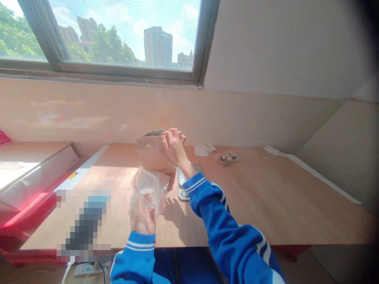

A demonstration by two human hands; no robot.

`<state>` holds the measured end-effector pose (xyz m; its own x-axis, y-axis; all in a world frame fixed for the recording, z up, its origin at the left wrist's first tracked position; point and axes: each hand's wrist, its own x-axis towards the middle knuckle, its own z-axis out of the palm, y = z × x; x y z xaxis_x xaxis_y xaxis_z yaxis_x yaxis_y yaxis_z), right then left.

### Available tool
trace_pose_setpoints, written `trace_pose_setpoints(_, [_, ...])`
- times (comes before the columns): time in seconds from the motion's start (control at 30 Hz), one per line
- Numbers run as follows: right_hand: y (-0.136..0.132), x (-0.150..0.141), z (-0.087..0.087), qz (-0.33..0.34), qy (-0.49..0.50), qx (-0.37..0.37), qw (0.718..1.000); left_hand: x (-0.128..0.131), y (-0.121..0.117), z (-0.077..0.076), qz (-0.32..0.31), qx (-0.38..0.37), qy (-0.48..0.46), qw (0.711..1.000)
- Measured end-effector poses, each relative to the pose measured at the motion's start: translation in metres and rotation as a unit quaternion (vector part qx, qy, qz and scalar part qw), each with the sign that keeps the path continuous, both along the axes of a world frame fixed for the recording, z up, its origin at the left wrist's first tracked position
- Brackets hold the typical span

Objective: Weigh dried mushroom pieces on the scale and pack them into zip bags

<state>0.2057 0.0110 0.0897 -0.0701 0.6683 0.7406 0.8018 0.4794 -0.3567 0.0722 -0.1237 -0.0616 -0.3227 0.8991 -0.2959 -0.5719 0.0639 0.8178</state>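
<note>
My left hand [145,217] is closed around a clear zip bag [146,183], low in front of me; the plastic covers part of the fingers. Behind the bag stands a brown cardboard box [152,152] with an open top. Up at the box's right rim is my right hand [173,145], its fingers bent over the edge and some of the fingertips hidden. More clear zip bags [164,189] with red seal lines lie beside the left hand. A kitchen scale [182,193] sits under my right forearm, partly covered by it.
A small clear bag with brownish pieces [227,157] lies behind the scale, near white paper scraps [204,150]. Another crumpled scrap [274,151] rests at the back right. A blurred-out object [85,223] is at the table's left, above a power strip [89,269] with cables.
</note>
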Motion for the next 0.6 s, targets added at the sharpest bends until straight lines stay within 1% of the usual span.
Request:
trace_pose_setpoints(0.07, [-0.019, 0.003, -0.008, 0.025, 0.033, -0.033, 0.999, 0.001, 0.0, -0.003, -0.002, -0.004, 0.035, 0.999])
trace_pose_setpoints(0.1, [-0.029, 0.005, -0.014, 0.057, 0.04, -0.069, 0.995, 0.002, 0.0, -0.005, -0.006, -0.005, 0.052, 0.999])
trace_pose_setpoints(0.13, [-0.039, 0.007, -0.021, 0.099, 0.051, -0.114, 0.987, 0.003, 0.0, -0.007, -0.01, -0.002, 0.076, 0.997])
trace_pose_setpoints(0.2, [-0.056, 0.01, -0.035, 0.173, 0.081, -0.192, 0.963, 0.005, 0.001, -0.009, -0.014, 0.021, 0.13, 0.991])
trace_pose_setpoints(0.27, [-0.069, 0.014, -0.048, 0.209, 0.113, -0.237, 0.942, 0.008, 0.0, -0.009, -0.012, 0.051, 0.181, 0.982])
trace_pose_setpoints(0.3, [-0.073, 0.016, -0.053, 0.216, 0.129, -0.248, 0.936, 0.009, -0.001, -0.008, -0.009, 0.063, 0.2, 0.978])
trace_pose_setpoints(0.37, [-0.077, 0.021, -0.057, 0.217, 0.168, -0.247, 0.929, 0.011, -0.003, -0.004, -0.004, 0.077, 0.228, 0.971])
trace_pose_setpoints(0.43, [-0.077, 0.029, -0.056, 0.205, 0.214, -0.222, 0.929, 0.012, -0.006, 0.0, 0.006, 0.084, 0.255, 0.963])
trace_pose_setpoints(0.5, [-0.073, 0.04, -0.052, 0.169, 0.282, -0.177, 0.928, 0.011, -0.008, 0.004, 0.024, 0.086, 0.273, 0.958])
trace_pose_setpoints(0.6, [-0.068, 0.058, -0.047, 0.104, 0.386, -0.124, 0.908, 0.008, -0.008, 0.006, 0.065, 0.083, 0.285, 0.953])
